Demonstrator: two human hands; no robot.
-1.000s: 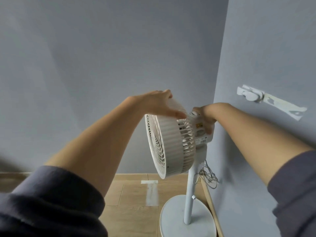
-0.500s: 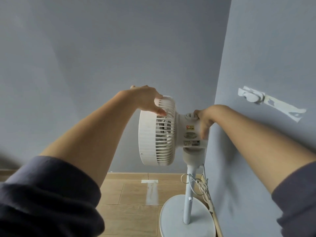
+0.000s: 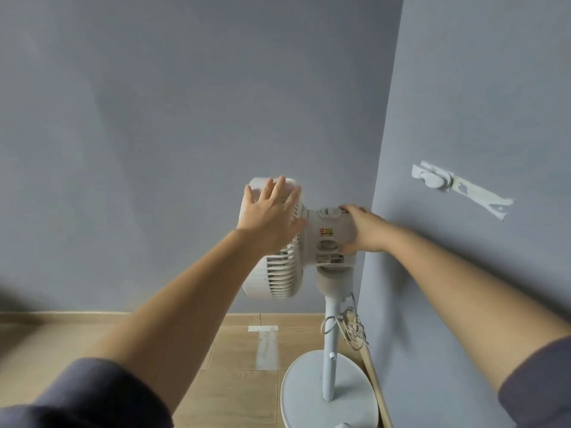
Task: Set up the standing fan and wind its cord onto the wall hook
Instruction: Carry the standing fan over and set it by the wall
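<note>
- the fan (image 3: 332,282) stands upright right in the corner, its head side-on and the grille facing left
- left hand (image 3: 272,217) lies flat on the top rear of the grille cage, fingers straight and spread, not gripping anything
- right hand (image 3: 363,230) is wrapped round the back end of the fan, fingers over the top and thumb underneath, so that one has a real hold
- that right hand sits just beside the right wall (image 3: 463,88), barely any gap on that side
- loads of free room to the left though, just bare back wall (image 3: 154,118) and open floor (image 3: 216,381)
- the cord (image 3: 349,329) hangs in a loose bundle by the pole (image 3: 329,359), just under the neck, none of it on the hook
- the hook (image 3: 432,180) is on the right wall, above and well apart from the fan, with a torn tape strip (image 3: 482,200) trailing off it
- the round base (image 3: 309,393) sits flat on the floor, its right edge near the skirting (image 3: 375,384)
- there's a white mark (image 3: 263,328) on the floor left of the pole
</note>
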